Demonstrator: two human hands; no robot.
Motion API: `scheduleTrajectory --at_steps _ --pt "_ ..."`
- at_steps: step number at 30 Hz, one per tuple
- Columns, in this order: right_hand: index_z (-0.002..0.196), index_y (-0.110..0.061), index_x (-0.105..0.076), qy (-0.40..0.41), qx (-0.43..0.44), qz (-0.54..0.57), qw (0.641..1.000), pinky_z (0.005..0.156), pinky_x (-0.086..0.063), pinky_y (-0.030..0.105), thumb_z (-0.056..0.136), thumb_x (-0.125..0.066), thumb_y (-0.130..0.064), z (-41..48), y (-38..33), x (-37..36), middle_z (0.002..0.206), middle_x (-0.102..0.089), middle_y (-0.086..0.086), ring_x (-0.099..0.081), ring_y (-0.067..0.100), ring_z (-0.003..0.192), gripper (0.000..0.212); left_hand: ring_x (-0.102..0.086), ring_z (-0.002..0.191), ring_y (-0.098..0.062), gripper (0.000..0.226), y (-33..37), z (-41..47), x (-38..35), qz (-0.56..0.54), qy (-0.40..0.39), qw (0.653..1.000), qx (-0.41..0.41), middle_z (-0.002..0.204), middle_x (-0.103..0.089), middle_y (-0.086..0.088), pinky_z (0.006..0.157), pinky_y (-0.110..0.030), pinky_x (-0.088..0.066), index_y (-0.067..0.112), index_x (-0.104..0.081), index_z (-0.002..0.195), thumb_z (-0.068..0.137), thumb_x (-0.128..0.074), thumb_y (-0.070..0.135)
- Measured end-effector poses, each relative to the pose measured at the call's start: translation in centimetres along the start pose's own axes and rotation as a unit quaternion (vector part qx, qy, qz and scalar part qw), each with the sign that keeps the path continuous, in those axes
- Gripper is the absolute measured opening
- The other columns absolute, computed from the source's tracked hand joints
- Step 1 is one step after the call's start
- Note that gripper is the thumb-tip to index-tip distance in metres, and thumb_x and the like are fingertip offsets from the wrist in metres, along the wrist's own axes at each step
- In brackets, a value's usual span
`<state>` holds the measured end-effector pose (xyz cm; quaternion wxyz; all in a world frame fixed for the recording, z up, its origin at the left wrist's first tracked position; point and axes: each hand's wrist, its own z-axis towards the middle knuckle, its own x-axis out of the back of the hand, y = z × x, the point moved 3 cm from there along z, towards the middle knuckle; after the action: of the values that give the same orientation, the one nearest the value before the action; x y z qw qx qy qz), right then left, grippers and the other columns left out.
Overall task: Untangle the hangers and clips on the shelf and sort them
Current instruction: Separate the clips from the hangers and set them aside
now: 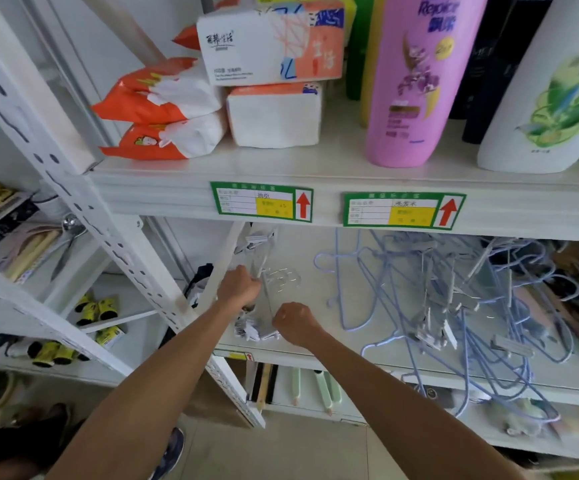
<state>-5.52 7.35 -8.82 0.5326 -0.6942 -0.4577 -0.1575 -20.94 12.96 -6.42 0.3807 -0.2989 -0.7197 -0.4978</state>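
On the white middle shelf (315, 348) lies a bundle of grey clip hangers (266, 308) with metal hooks (282, 277) at its far end. My left hand (239, 287) grips the bundle near the hooks. My right hand (295, 323) is curled at the bundle's near end, by a heap of white clips (250, 330); what it pinches is hidden. To the right sprawls a tangle of pale blue wire hangers (454, 299) mixed with grey clip bars (437, 334). Some blue hangers droop over the shelf's front edge.
The shelf above (177, 195) carries tissue packs (274, 112), a pink bottle (416, 81) and a white bottle (551, 91). A slanted white upright (114, 244) stands to the left. Green brushes (326, 393) lie on the lower shelf, small yellow packets (97, 308) on the left rack.
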Motion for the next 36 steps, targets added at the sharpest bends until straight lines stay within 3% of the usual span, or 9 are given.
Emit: scheduleTrajectory --at_steps 4,6,9,14,16,20,25,31,36 --pt "0.111 -0.004 -0.068 -0.016 0.011 0.024 1.0 0.094 -0.05 0.038 0.094 -0.047 -0.022 -0.1 -0.5 -0.2 0.113 -0.066 0.016 -0.061 0.033 0.108 0.032 -0.068 0.088 -0.031 0.031 1.2 0.3 -0.8 0.097 0.022 0.994 -0.036 0.093 -0.069 -0.014 0.071 -0.035 -0.053 0.003 -0.065 0.097 0.096 -0.056 0.032" --pt "0.11 -0.005 -0.069 -0.028 0.018 0.028 0.999 0.094 -0.05 0.037 0.095 -0.048 -0.023 -0.3 -0.8 -0.4 0.112 -0.067 0.014 -0.061 0.031 0.107 0.032 -0.055 0.109 -0.037 0.033 1.5 0.5 -1.2 0.125 0.026 0.992 0.009 0.117 -0.054 -0.021 0.083 -0.042 -0.049 0.004 -0.057 0.112 0.093 -0.06 0.031" --pt "0.11 -0.006 -0.07 -0.048 0.021 0.036 0.998 0.094 -0.049 0.035 0.096 -0.048 -0.025 -0.4 -0.7 -0.6 0.113 -0.068 0.013 -0.061 0.028 0.107 0.032 -0.039 0.121 -0.042 0.064 0.8 0.7 -1.8 0.081 0.014 0.994 0.078 0.132 -0.031 -0.024 0.091 -0.047 -0.046 0.003 -0.034 0.131 0.086 -0.068 0.034" --pt "0.094 -0.002 -0.068 -0.052 0.038 0.036 0.997 0.08 -0.045 0.03 0.093 -0.046 -0.025 0.0 -0.8 -1.0 0.096 -0.067 0.013 -0.06 0.026 0.092 0.032 -0.048 0.124 -0.036 0.084 0.5 0.6 -1.5 0.061 -0.05 0.996 0.046 0.136 -0.041 -0.023 0.084 -0.035 -0.048 -0.007 -0.025 0.14 0.082 -0.073 0.031" --pt "0.08 -0.008 -0.06 -0.06 0.047 0.014 0.997 0.069 -0.038 0.028 0.093 -0.045 -0.023 0.2 -1.5 -1.5 0.085 -0.058 0.009 -0.049 0.022 0.082 0.025 -0.055 0.118 -0.031 0.072 0.5 0.7 -1.2 0.092 -0.071 0.993 0.024 0.134 -0.048 -0.019 0.086 -0.033 -0.051 -0.008 -0.041 0.135 0.083 -0.073 0.029" --pt "0.084 -0.011 -0.062 -0.078 0.06 0.01 0.995 0.072 -0.037 0.027 0.093 -0.045 -0.024 0.6 -2.3 -2.6 0.087 -0.054 0.008 -0.051 0.024 0.086 0.024 -0.067 0.085 -0.025 0.024 0.2 1.2 -0.6 0.142 -0.074 0.987 -0.002 0.095 -0.065 -0.008 0.068 -0.033 -0.057 0.002 -0.064 0.103 0.084 -0.062 0.017" --pt "0.127 -0.02 -0.062 -0.116 0.093 0.0 0.989 0.098 -0.037 0.036 0.099 -0.044 -0.032 0.3 -3.4 -3.2 0.126 -0.053 0.015 -0.04 0.025 0.122 0.035 -0.063 0.071 -0.024 0.014 -0.2 1.1 -0.2 0.18 -0.047 0.982 -0.03 0.071 -0.059 -0.003 0.055 -0.027 -0.045 0.008 -0.062 0.082 0.083 -0.059 0.021" --pt "0.113 0.0 -0.064 -0.095 0.043 -0.023 0.994 0.092 -0.04 0.033 0.099 -0.046 -0.031 -0.3 -3.2 -2.4 0.115 -0.059 0.021 -0.049 0.032 0.117 0.039 -0.055 0.055 -0.015 0.019 -0.6 0.9 -0.5 0.159 -0.045 0.985 -0.045 0.063 -0.056 -0.001 0.045 -0.023 -0.036 0.011 -0.052 0.066 0.08 -0.061 0.022" --pt "0.12 -0.004 -0.063 -0.088 0.013 -0.081 0.993 0.104 -0.042 0.041 0.095 -0.047 -0.045 -0.3 -2.9 -1.6 0.13 -0.057 0.02 -0.049 0.034 0.124 0.05 -0.053 0.051 -0.014 0.022 -0.9 0.2 -0.3 0.146 -0.043 0.987 -0.06 0.059 -0.054 -0.002 0.044 -0.022 -0.038 0.011 -0.054 0.065 0.077 -0.064 0.026"
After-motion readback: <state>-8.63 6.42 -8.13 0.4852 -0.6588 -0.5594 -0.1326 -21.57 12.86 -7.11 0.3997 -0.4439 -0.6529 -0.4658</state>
